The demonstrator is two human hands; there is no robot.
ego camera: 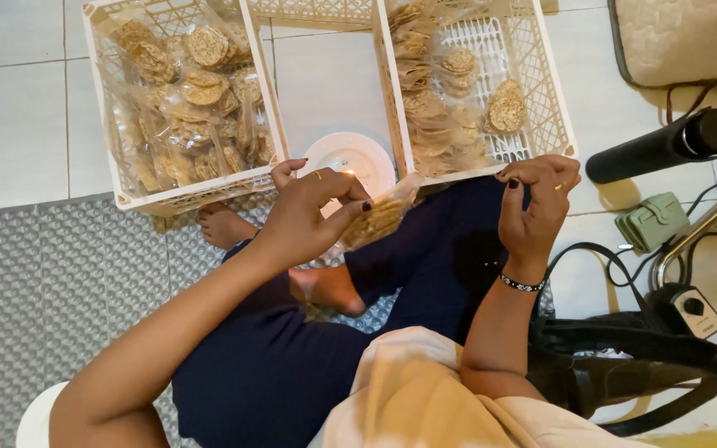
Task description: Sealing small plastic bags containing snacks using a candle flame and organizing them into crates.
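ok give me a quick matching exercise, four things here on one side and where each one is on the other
Things:
1. left crate
2. black flask
3. left hand
4. green purse

Places:
a. holding a cracker bag over the lap
b. on the tiles, just below the flask
c. far right, lying on its side
d. upper left, packed with cracker bags

Pairs: 1-d, 2-c, 3-a, 4-b

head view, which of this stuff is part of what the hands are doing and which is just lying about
In use:
- left hand holding a clear bag of crackers
- right hand, holding nothing I can make out
- white dish with a small flame
- left crate of bagged crackers
- right crate, part filled

Lying about:
- black flask
- green wallet
- black cables
- cushion
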